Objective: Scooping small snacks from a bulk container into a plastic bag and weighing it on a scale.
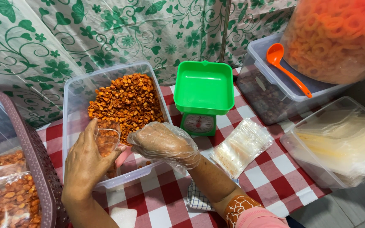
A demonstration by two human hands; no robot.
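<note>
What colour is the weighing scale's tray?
Bright green, clearest in the head view.

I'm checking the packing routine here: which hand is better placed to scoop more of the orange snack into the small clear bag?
Probably the right hand: it wears a clear glove and hovers over the clear tub beside the orange snack, free. The bare left hand is busy holding the small clear bag open.

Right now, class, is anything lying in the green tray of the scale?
No. The green tray on the scale shows only its bare inside, with no snacks or bags in it.
</note>
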